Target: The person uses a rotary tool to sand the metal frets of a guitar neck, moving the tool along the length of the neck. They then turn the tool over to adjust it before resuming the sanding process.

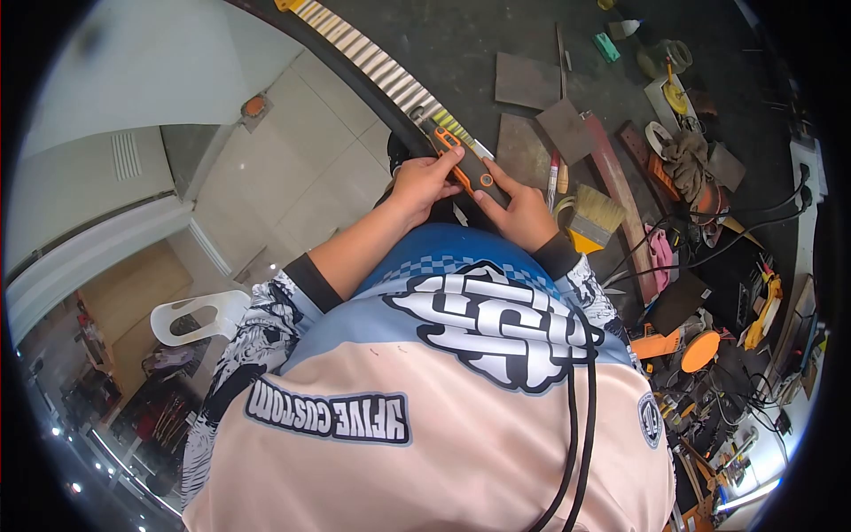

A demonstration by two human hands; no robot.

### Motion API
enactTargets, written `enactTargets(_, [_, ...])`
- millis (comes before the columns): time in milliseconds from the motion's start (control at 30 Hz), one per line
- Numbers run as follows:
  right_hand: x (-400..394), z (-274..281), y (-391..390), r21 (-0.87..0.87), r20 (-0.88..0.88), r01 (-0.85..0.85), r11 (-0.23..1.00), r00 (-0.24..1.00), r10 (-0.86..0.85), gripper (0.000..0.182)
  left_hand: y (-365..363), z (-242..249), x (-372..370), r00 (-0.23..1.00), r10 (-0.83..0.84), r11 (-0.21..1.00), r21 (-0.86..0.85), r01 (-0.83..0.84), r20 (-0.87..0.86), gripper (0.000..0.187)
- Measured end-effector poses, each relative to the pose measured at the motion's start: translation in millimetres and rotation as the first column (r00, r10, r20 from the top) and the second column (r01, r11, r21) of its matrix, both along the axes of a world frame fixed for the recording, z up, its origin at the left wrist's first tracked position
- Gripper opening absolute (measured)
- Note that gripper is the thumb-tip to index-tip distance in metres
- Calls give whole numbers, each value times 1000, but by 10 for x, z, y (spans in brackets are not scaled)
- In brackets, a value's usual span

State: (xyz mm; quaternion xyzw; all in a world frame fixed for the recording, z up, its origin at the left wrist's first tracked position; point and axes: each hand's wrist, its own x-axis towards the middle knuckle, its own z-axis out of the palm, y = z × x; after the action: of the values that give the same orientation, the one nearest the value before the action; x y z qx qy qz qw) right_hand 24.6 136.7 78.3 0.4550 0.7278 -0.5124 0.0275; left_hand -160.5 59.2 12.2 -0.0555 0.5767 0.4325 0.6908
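Note:
A black-and-orange handled tool (pixel 483 182) lies at the edge of the dark workbench, between both my hands. My left hand (pixel 422 188) is closed on its left side, thumb pressed on the orange part and the other fingers partly hidden beneath. On the other side, my right hand (pixel 525 213) grips the black end, with the index finger stretched along its edge. Beyond my hands runs a long silver ribbed strip (pixel 372 66), with a yellow-green section near the tool and an orange end at the top.
Flat dark plates (pixel 529 80) lie on the workbench (pixel 443 35). To the right are a wide paintbrush (pixel 596 217), a marker (pixel 553 177), a reddish bar (pixel 616 186), a glove (pixel 687 160) and black cables (pixel 753 211). A white plastic chair (pixel 199 319) stands at my left on tiled floor.

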Motion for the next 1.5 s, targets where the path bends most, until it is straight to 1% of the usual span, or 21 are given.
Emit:
enactTargets(133, [15,-3,0,-10,-4,11,1000,1000,-11,63,16,5,8,1000,-12,1000,4,12,2,55])
enactTargets(333, [44,-34,1,21,-17,3,1000,1000,-3,63,33,-14,27,1000,-13,1000,3,13,-3,56])
enactTargets(433, [9,44,36,-46,37,14,999,999,-12,63,40,-21,31,1000,-11,1000,-4,11,-15,56])
enactTargets(533, [45,-42,17,8,-20,19,1000,1000,-19,63,50,-11,23,1000,-11,1000,0,11,-28,56])
enactTargets(633, [60,-70,15,12,-35,28,1000,999,-27,63,67,-11,46,999,-17,1000,-3,17,-36,57])
enactTargets(733, [28,-16,45,-15,11,27,1000,1000,-27,63,83,-11,23,999,-16,1000,-1,16,-39,58])
enactTargets(833, [36,-56,44,6,-41,40,999,998,-40,63,84,-8,36,999,-12,1000,-5,12,-42,58])
enactTargets(1333, [93,-93,62,-1,-39,50,999,998,-50,63,149,22,56,998,-19,1000,0,19,-57,57])
enactTargets(1433, [58,15,109,-79,28,41,996,999,-39,63,170,44,54,998,-29,1000,-2,29,-55,56])
enactTargets(1500, [58,30,116,-83,38,39,996,999,-36,63,178,51,59,998,-34,999,-5,34,-60,56])
